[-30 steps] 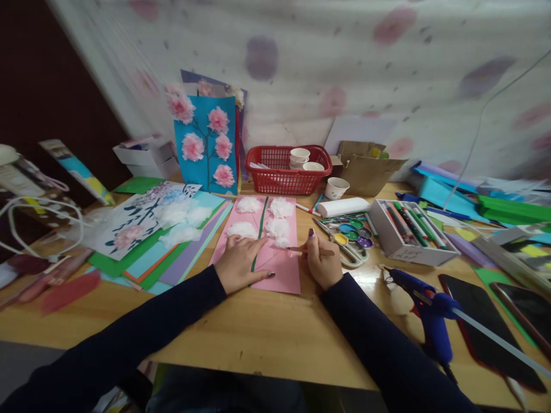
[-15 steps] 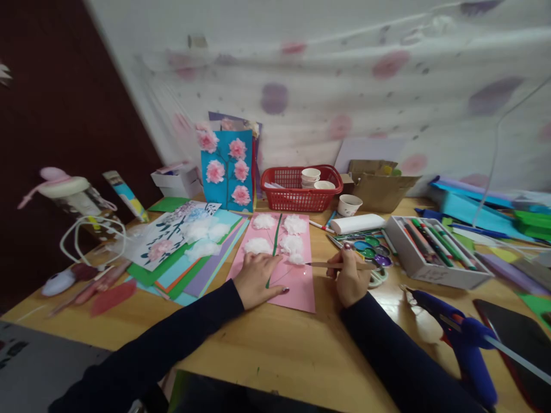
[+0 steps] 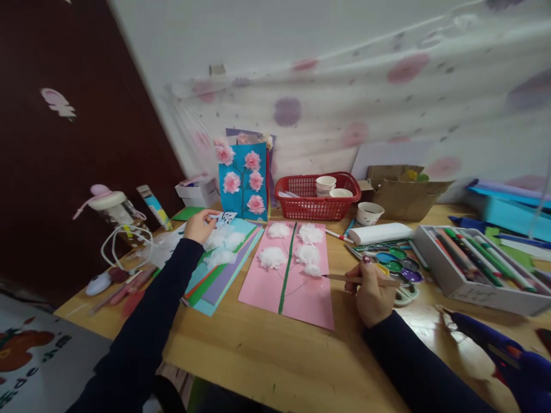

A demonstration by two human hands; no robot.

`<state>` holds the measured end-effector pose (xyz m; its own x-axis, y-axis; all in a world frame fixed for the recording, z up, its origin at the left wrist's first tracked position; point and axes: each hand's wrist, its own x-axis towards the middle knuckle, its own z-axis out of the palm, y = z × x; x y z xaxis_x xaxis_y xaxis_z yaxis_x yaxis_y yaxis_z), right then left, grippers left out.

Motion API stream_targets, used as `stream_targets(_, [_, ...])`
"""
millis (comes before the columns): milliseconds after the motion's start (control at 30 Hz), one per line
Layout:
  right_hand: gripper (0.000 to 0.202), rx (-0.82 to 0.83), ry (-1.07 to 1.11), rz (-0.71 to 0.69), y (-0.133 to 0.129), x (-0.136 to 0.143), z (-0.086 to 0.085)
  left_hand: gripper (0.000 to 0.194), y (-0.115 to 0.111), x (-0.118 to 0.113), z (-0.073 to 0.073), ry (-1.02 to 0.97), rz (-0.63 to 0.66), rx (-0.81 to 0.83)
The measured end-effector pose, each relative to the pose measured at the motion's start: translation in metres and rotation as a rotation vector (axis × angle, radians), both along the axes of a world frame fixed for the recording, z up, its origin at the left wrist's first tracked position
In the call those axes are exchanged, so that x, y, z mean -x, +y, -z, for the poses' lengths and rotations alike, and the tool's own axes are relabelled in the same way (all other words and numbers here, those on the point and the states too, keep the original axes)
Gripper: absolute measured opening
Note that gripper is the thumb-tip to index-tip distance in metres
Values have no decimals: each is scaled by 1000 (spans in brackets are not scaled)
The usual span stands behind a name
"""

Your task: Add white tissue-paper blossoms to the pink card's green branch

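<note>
In the head view, the right hand (image 3: 373, 292) has its fingers closed round a slender brown stick (image 3: 338, 277), probably for fine control, its tip pointing to nine o'clock, at the lowest cotton tuft (image 3: 311, 269) on the pink card (image 3: 262, 292). The card lies flat at nine o'clock from those fingers, presumably for easy reach. At ten o'clock from it, the left hand (image 3: 200, 225) curls over a printed sheet (image 3: 228, 217); whether its fingers grip, I cannot tell

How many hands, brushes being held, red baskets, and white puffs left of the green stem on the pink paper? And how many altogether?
Hands (left hand, right hand): 2
Held brush: 1
Red basket: 1
White puffs left of the green stem: 2
Total: 6
</note>
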<state>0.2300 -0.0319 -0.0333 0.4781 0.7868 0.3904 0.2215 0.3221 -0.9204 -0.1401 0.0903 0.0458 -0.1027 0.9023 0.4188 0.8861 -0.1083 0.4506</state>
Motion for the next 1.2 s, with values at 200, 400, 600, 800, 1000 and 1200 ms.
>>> stream_targets(200, [51, -8, 5, -1, -1, 3, -4, 24, 4, 26, 19, 50, 85, 58])
stream_targets(400, [53, -1, -7, -47, -4, 5, -4, 25, 21, 6, 50, 114, 128, 109])
stream_targets(600, [54, 11, -69, -71, -2, -1, 2, 12, 27, -1, 54, 114, 144, 90])
stream_targets(800, [53, -18, -69, -97, -2, 3, -3, 25, 28, 2, 51, 80, 123, 120])
stream_targets(1000, [55, -25, -153, -123, -3, 2, -2, 19, 35, 2, 54, 52, 114, 166])
stream_targets(1200, [54, 1, -134, -117, 0, -1, 3, 27, 37, 7, 54, 1, 150, 178])
